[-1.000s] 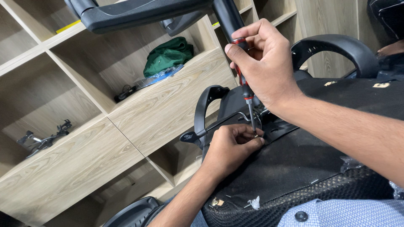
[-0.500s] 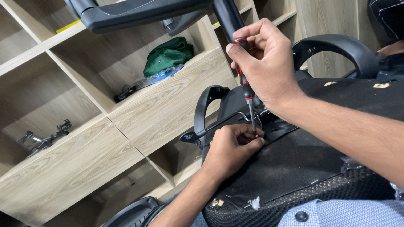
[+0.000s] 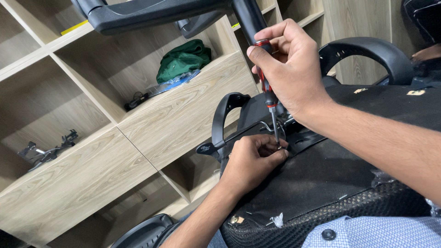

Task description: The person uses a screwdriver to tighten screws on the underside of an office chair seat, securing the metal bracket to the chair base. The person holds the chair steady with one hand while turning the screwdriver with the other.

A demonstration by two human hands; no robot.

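Observation:
An upturned black office chair seat (image 3: 330,183) lies across my lap, its underside facing up. My right hand (image 3: 294,73) grips a red-and-black screwdriver (image 3: 266,87) held upright, its tip down at the metal mechanism (image 3: 271,128) under the seat. My left hand (image 3: 252,158) is curled around the screwdriver tip, fingers pinched at the spot where the shaft meets the seat. Any screw there is hidden by my fingers. A black armrest loop (image 3: 225,115) stands just left of the mechanism, and another armrest (image 3: 372,50) arches at the upper right.
A light wooden shelf unit (image 3: 115,151) fills the left side. It holds a green cloth (image 3: 183,57), blue-wrapped items and dark metal parts (image 3: 46,149). A black chair base arm (image 3: 151,14) crosses the top. Another black chair part (image 3: 142,232) lies at the bottom.

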